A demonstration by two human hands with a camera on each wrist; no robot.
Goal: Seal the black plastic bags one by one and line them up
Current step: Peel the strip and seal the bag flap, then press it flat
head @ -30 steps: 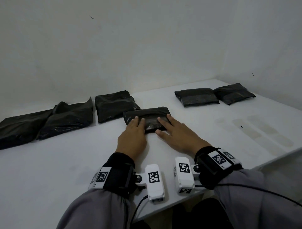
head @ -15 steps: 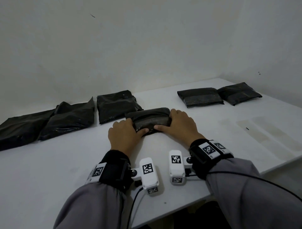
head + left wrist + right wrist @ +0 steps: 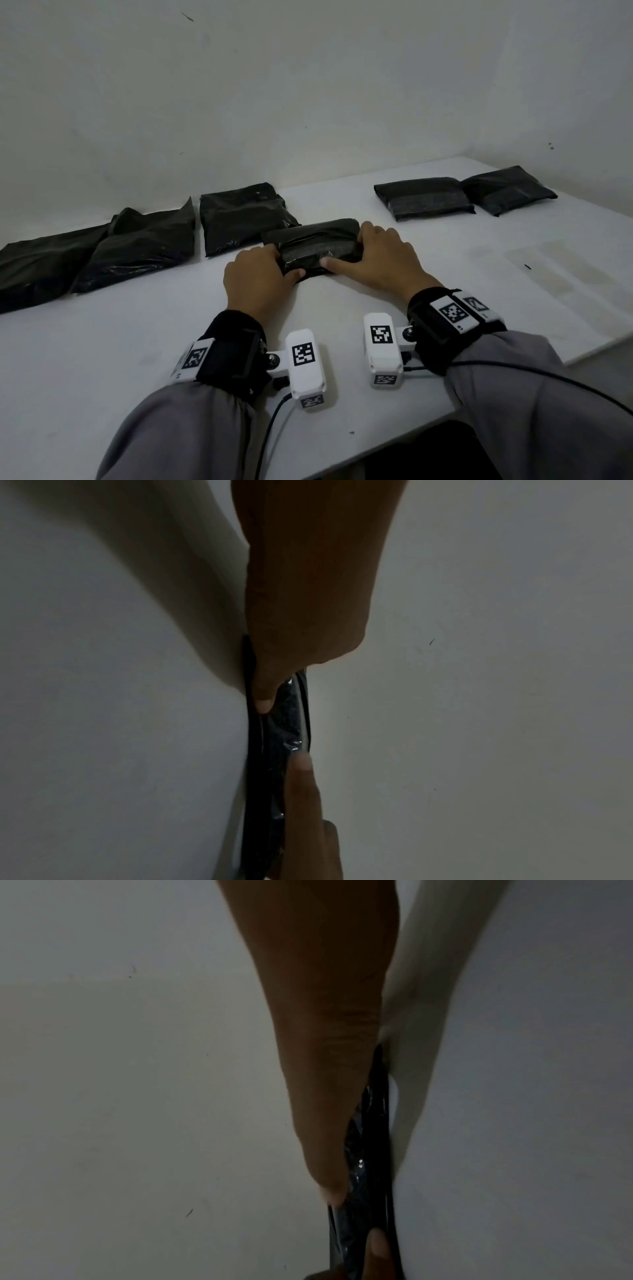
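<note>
Since a second earlier, both hands had shifted from lying flat on top of the bag (image 3: 317, 244) to gripping its two ends. At inspection my left hand (image 3: 258, 279) held the left end, fingers curled over it and thumb against the near edge; my right hand (image 3: 378, 262) held the right end likewise, thumb pressed along the front. This bag lay mid-table (image 3: 394, 298), folded, its flap apparently closed. Two sealed bags (image 3: 424, 197) sat side by side at the far right, forming the row. Three bags (image 3: 239, 216) at the left looked loose and unsealed. I judged the third bag ready to join the row, leaving roughly half the work outstanding.
</note>
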